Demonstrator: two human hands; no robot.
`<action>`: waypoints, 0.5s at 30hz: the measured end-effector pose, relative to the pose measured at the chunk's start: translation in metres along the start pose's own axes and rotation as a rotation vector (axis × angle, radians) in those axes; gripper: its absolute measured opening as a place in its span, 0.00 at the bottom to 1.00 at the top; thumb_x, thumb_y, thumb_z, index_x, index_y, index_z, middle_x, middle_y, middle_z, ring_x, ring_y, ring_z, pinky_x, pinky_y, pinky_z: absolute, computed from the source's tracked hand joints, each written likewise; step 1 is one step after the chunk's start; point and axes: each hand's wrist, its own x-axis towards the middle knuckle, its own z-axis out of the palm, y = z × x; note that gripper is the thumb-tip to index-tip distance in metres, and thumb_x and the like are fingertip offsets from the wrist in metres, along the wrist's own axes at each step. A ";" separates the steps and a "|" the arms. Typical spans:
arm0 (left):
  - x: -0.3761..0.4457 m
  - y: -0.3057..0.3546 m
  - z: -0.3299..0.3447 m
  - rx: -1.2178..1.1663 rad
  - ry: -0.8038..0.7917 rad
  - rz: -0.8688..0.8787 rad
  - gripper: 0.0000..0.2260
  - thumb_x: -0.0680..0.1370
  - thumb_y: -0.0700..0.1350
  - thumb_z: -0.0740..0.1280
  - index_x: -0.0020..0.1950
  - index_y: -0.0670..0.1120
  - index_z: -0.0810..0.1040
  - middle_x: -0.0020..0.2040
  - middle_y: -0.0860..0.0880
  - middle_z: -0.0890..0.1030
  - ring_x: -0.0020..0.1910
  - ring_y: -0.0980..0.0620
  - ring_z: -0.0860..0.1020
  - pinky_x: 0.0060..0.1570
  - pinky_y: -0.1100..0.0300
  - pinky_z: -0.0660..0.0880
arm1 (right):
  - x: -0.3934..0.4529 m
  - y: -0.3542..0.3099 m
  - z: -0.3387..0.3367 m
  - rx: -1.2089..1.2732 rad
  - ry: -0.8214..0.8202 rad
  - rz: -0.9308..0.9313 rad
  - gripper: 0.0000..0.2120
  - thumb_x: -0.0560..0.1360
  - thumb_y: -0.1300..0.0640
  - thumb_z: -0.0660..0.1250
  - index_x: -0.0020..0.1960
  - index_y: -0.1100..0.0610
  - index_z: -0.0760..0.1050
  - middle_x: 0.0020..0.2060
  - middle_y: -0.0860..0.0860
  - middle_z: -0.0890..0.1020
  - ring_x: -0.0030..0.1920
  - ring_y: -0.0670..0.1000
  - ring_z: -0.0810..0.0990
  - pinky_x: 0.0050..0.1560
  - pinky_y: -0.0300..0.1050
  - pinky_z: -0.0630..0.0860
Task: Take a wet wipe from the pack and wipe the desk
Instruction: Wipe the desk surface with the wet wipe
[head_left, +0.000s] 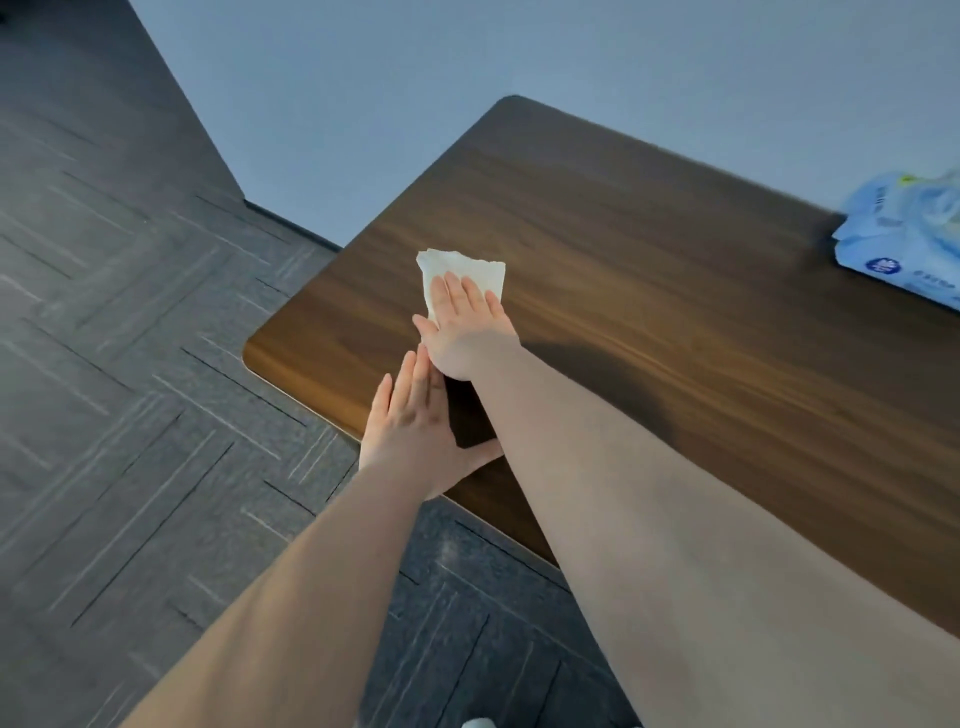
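Note:
A white wet wipe (464, 267) lies flat on the dark wooden desk (649, 270), near its left end. My right hand (462, 325) presses down on the wipe with flat fingers, covering its near half. Just behind it, my left hand (415, 426) rests flat on the desk's front edge, fingers together, holding nothing. The blue wet wipe pack (906, 236) sits on the desk at the far right, partly cut off by the frame.
The desk stands against a pale blue-grey wall (467, 62). Its rounded left corner and front edge drop off to a dark grey carpeted floor (130, 364).

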 end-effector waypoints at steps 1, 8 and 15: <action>-0.001 0.000 -0.001 0.003 -0.016 0.008 0.59 0.49 0.71 0.22 0.77 0.45 0.36 0.78 0.46 0.36 0.76 0.47 0.36 0.74 0.48 0.39 | 0.006 -0.006 -0.001 -0.005 -0.004 -0.006 0.28 0.82 0.43 0.41 0.78 0.54 0.40 0.78 0.50 0.43 0.77 0.51 0.41 0.75 0.51 0.39; -0.002 -0.002 -0.001 -0.012 -0.018 0.012 0.58 0.50 0.72 0.25 0.76 0.45 0.35 0.78 0.46 0.36 0.76 0.48 0.35 0.75 0.50 0.38 | 0.014 -0.007 0.000 -0.016 -0.006 -0.011 0.29 0.81 0.42 0.41 0.78 0.54 0.40 0.78 0.50 0.43 0.77 0.50 0.41 0.76 0.50 0.39; 0.005 -0.001 -0.002 0.028 0.002 -0.011 0.57 0.59 0.80 0.40 0.77 0.43 0.40 0.79 0.45 0.43 0.78 0.47 0.44 0.75 0.50 0.46 | -0.024 0.030 0.008 -0.011 0.038 0.056 0.31 0.81 0.41 0.41 0.78 0.55 0.41 0.78 0.50 0.44 0.77 0.51 0.43 0.76 0.50 0.41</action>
